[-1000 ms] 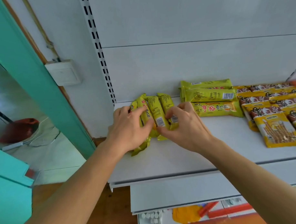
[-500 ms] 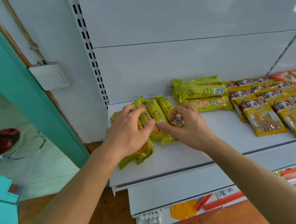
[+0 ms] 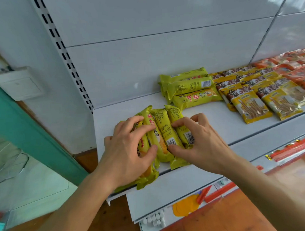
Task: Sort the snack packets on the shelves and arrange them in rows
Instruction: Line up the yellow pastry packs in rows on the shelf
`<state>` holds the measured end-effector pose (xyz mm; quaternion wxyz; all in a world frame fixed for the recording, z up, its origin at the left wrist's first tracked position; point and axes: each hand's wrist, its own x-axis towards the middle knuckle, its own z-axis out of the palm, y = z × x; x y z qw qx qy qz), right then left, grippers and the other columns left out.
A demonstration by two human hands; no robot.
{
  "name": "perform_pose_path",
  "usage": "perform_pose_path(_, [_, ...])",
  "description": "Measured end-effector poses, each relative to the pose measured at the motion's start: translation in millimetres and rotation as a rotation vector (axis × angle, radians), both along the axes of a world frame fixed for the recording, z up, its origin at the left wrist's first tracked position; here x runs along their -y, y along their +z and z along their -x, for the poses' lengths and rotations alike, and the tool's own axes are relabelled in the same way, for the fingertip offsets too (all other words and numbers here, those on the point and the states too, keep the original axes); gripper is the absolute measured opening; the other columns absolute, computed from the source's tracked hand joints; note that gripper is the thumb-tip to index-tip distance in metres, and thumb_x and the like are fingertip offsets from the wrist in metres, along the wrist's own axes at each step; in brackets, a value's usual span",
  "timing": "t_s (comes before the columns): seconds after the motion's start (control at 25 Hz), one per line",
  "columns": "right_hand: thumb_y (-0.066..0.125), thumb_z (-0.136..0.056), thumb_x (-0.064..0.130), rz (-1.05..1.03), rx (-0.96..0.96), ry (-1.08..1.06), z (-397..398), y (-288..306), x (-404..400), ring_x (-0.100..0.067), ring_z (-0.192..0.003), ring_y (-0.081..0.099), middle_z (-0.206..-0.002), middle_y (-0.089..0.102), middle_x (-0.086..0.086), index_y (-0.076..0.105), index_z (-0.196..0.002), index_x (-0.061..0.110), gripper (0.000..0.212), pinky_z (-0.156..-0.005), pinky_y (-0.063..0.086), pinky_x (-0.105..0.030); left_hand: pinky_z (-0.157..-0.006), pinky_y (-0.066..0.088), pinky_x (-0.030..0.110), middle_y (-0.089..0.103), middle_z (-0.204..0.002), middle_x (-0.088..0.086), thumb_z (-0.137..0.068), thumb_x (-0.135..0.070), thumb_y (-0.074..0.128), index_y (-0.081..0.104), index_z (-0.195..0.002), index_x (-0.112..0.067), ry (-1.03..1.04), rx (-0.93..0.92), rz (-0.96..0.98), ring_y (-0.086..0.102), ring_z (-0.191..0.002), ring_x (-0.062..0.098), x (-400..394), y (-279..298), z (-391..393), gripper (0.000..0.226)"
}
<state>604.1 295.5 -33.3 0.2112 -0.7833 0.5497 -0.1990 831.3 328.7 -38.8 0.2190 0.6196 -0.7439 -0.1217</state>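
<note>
While both forearms reach up from the bottom of the view, the left hand [image 3: 127,150] lies palm-down, fingers spread and curled, over the left side of a cluster of green-yellow snack packets [image 3: 163,132] on the white shelf [image 3: 217,123]. Its thumb presses one packet's lower end. The right hand [image 3: 197,141] comes in from the right of the cluster, knuckles raised, thumb and fingertips pinching the rightmost packets near their barcodes. These packets stand side by side, lengthwise toward the shelf's back, their near ends overhanging its front edge. Behind and right of the cluster lies a stack of the same green-yellow packets [image 3: 190,86], turned sideways. Farther right sit rows of yellow-and-brown snack packets [image 3: 248,103].
</note>
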Motion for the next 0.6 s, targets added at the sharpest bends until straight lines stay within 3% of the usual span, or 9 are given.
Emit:
perform_pose_path(0.4, [0.066,-0.074,0.074,-0.03,-0.04,0.024,36,7,-4,-0.005,-0.084,0.053,-0.113,0.037,0.01,0.046,-0.124,0.049,0.059,-0.076,0.045,-0.028,-0.097,0.041,0.053,0.031,-0.147,-0.021,-0.084,-0.067,0.04,0.046,-0.136,-0.048,0.012,0.039,0.006,0.032,-0.138,0.01,-2,1,35,0.056])
perform_pose_path(0.6, [0.068,-0.074,0.074,-0.002,0.035,0.048,16,1,12,0.0,-0.088,0.049,-0.113,0.04,0.007,0.053,-0.122,0.044,0.059,-0.07,0.034,-0.011,-0.096,0.041,0.054,0.031,-0.149,-0.019,-0.084,-0.069,0.04,0.047,-0.135,-0.048,0.092,0.09,-0.015,0.034,-0.137,0.014,5,3,23,0.056])
